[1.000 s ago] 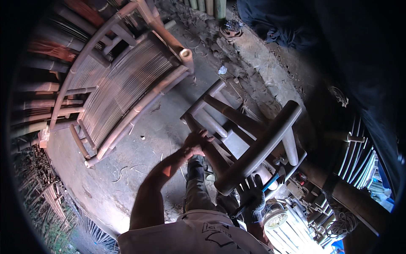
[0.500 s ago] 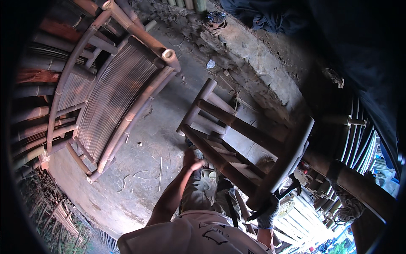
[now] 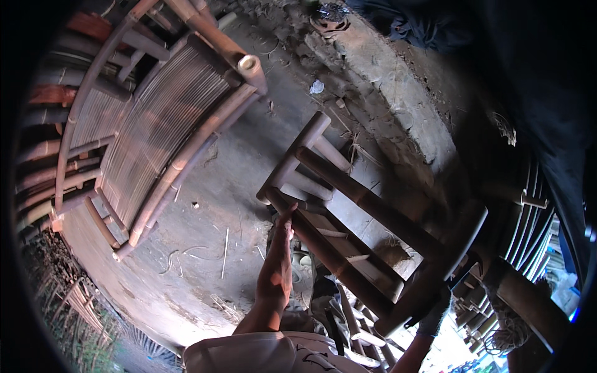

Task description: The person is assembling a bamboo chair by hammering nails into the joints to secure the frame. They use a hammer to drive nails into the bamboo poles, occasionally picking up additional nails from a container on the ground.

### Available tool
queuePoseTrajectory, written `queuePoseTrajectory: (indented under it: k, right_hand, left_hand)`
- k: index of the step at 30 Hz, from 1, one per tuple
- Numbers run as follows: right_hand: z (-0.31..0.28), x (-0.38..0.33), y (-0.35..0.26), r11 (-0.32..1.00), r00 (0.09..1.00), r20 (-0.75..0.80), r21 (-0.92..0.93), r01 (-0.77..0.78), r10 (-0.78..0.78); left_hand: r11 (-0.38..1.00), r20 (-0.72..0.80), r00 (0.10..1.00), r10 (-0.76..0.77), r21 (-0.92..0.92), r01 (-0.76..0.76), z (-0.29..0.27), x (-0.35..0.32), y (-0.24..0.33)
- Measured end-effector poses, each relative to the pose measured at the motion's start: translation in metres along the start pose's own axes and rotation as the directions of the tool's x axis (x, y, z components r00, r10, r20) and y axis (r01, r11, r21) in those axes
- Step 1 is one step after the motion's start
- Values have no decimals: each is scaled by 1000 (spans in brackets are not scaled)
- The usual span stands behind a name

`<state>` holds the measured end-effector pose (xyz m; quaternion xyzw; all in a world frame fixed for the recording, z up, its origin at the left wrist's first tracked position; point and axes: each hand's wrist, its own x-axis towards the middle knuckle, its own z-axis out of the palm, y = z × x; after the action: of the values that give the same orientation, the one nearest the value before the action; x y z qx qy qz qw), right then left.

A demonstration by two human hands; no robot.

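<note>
A dark bamboo frame (image 3: 336, 264), with two long rails joined by thick crosspieces, stands before me, slanting from centre to lower right. My left hand (image 3: 288, 219) is closed on its near rail, close to the far-left crosspiece. By the thick right-hand crosspiece (image 3: 429, 280) is my right hand (image 3: 435, 313), in a light knit glove. It is closed on a dark hammer (image 3: 464, 271), whose head shows just past that crosspiece. Shadow and the frame hide most of the right fingers and the hammer's handle.
At left stands a bamboo bench (image 3: 168, 124) with a slatted seat. A stone ledge (image 3: 398, 105) runs along the far side. A thick bamboo pole (image 3: 528, 304) and a coil of cord (image 3: 510, 332) are at right. Dark cloth (image 3: 535, 93) hangs at upper right.
My left hand has gone up from beside my legs and taken hold of the near rail. My right hand and the hammer have moved right, along with the frame's right end.
</note>
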<state>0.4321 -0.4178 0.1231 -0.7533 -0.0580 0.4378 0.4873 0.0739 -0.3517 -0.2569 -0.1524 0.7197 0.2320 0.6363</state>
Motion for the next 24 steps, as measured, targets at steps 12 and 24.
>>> queuePoseTrajectory:
  k: [12,24]
  right_hand:
    - [-10,109,7,1000,975,223,-14,24,-20]
    - [168,222,99,933,782,619,-236,273,-72]
  left_hand:
    - [986,-97,991,97,-125,-108,-67,-32,-18]
    - [766,-256,966,-26,-627,-145,-218,-80,-148]
